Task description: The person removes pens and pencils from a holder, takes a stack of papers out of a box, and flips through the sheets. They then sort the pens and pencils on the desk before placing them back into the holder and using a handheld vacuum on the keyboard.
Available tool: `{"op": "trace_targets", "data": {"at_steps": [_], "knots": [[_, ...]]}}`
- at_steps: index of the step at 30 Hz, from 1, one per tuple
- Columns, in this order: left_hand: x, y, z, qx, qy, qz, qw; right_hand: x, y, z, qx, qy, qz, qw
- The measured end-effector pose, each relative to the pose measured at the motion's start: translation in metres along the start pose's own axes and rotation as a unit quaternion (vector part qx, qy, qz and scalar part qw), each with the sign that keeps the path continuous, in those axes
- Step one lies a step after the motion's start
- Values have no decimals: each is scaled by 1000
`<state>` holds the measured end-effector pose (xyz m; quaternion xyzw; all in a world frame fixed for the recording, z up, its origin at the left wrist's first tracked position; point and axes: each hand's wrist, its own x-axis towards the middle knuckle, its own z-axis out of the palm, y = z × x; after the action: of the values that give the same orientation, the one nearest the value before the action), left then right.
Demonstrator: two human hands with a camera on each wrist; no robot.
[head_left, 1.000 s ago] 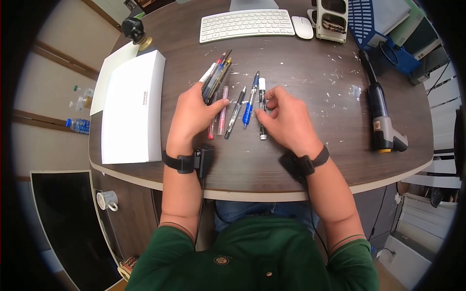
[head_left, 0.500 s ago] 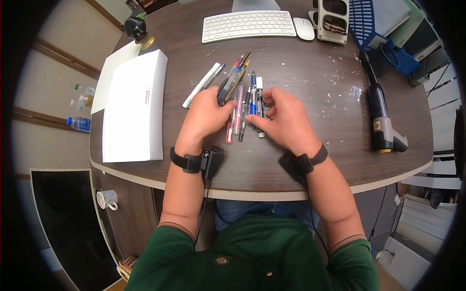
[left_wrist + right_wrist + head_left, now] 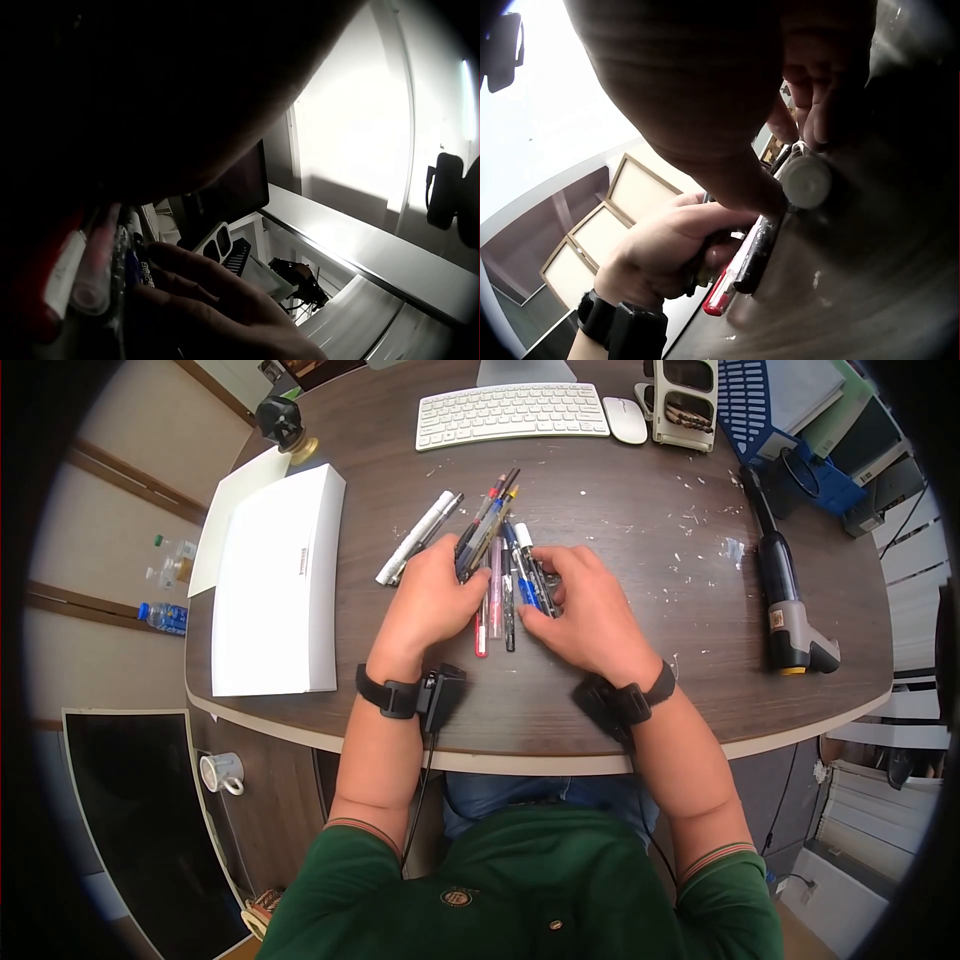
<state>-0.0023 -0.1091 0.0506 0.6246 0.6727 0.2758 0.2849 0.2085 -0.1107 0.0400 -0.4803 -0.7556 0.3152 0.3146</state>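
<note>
In the head view my left hand point(image 3: 428, 595) grips a bundle of pens point(image 3: 492, 510), whose tips fan out past the fingers. My right hand point(image 3: 595, 605) closes in from the right, thumb at the blue pen point(image 3: 528, 592) and fingers along the white-capped marker point(image 3: 524, 536). Between the hands lie a pink pen point(image 3: 496, 595), a red-ended pen point(image 3: 482, 640) and a black pen point(image 3: 509, 615), side by side. A white marker point(image 3: 415, 538) and a dark pen rest left of the bundle. The right wrist view shows the marker's round white end point(image 3: 807, 181) below the right fingers.
A thick white stack of paper point(image 3: 265, 585) lies at the left. Behind are a keyboard point(image 3: 512, 415), a mouse point(image 3: 625, 420) and a pale holder point(image 3: 685, 405). A handheld vacuum point(image 3: 785, 600) lies at the right. White scraps dot the desk point(image 3: 690, 690).
My left hand has moved right with its bundle, leaving the white marker and a dark pen behind. The blue pen and white-capped marker now tilt and lie closer to the others.
</note>
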Motion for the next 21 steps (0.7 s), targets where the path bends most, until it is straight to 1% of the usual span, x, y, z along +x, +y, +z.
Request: {"op": "trace_targets", "data": {"at_steps": [5,7,8,11,12,14,16,19,20,21], "knots": [[4,-9,3,-31,18,-1,999,-1,-1,0,6,7,2,1000],[1,2,-3,-82,13,-28,996,-2,-4,-2,28,10,15,999],[0,6,-5,-107,11,-42,993,-2,-4,-2,31,30,15,999],[5,1,-8,-276,26,-80,957,2,-5,-4,56,91,7,994],[4,6,-11,-363,21,-84,928,5,-7,-6,74,113,1,991],[6,7,-16,-473,30,-88,876,8,-12,-10,107,143,-11,984],[8,6,-17,-574,51,-78,813,8,-17,-13,139,159,-21,977],[14,-2,-20,-701,81,-81,704,6,-18,-14,233,136,-59,961],[16,-7,-23,-730,81,-90,673,4,-20,-17,250,123,-93,956],[17,-9,-25,-744,90,-85,656,1,-24,-24,266,108,-127,949]]}}
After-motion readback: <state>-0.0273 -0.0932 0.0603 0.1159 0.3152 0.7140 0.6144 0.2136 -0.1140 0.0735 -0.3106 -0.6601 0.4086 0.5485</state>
